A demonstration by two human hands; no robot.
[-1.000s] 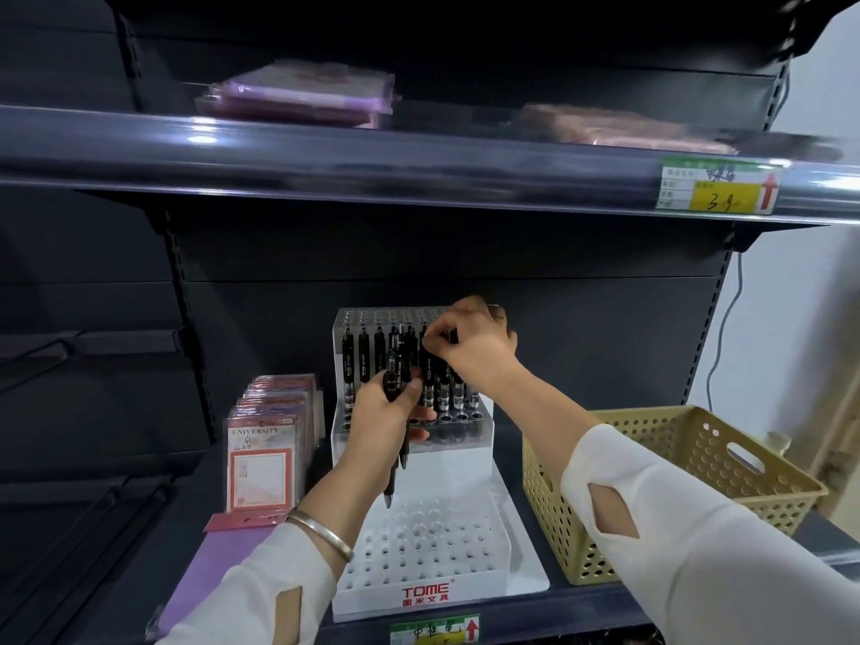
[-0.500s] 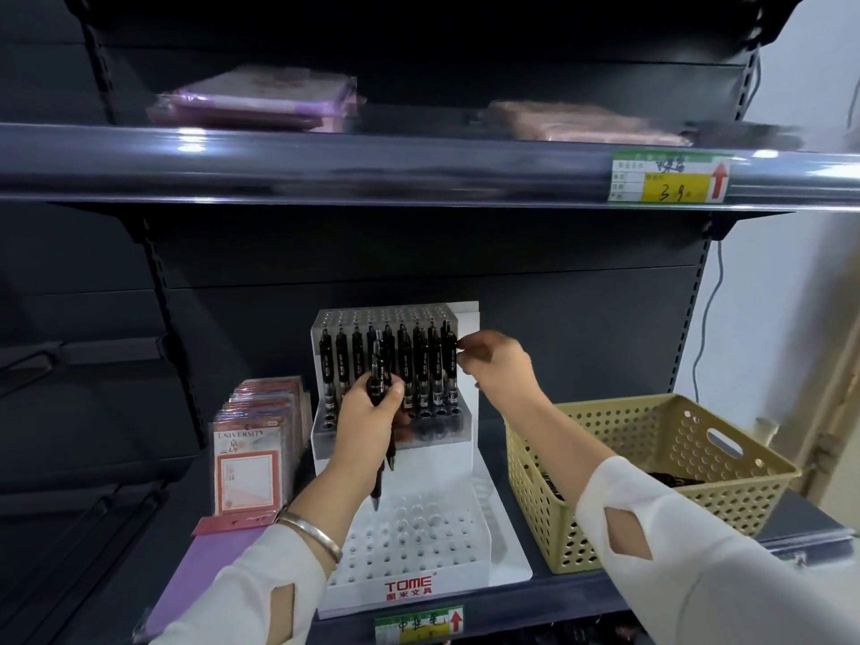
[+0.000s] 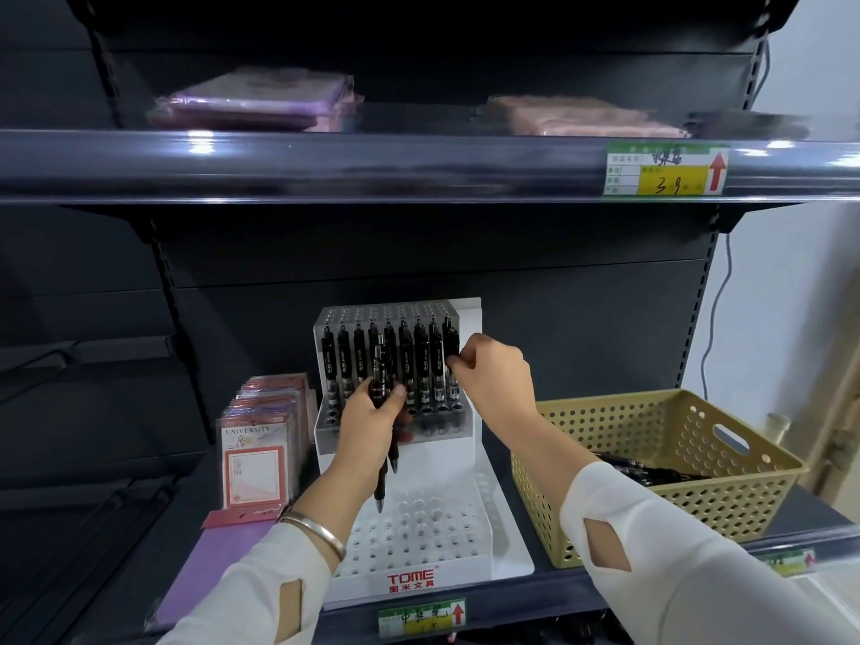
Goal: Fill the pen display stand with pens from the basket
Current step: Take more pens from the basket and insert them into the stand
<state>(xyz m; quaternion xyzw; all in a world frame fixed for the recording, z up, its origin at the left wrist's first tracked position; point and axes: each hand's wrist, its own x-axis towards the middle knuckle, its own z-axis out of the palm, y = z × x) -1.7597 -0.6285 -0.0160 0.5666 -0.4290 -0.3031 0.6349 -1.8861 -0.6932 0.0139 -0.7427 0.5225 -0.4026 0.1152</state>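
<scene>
Head view: pen stand (image 3: 433, 463) sitting on shelf, basket (image 3: 675, 509) just beside it on right. Right hand (image 3: 493, 379) pinching pen (image 3: 450, 351) at right end of upper tier's row. Left hand (image 3: 372, 425) gripping small bundle of spare pens (image 3: 382, 481) upright before stand. One row looking nearly full; lower tier (image 3: 419, 519) showing only bare holes; more pens (image 3: 651, 472) lying in basket, so task seeming early

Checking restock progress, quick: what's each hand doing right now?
Left hand: grips at least two black pens.
Right hand: pinches the rightmost pen in the stand upper row.
</scene>
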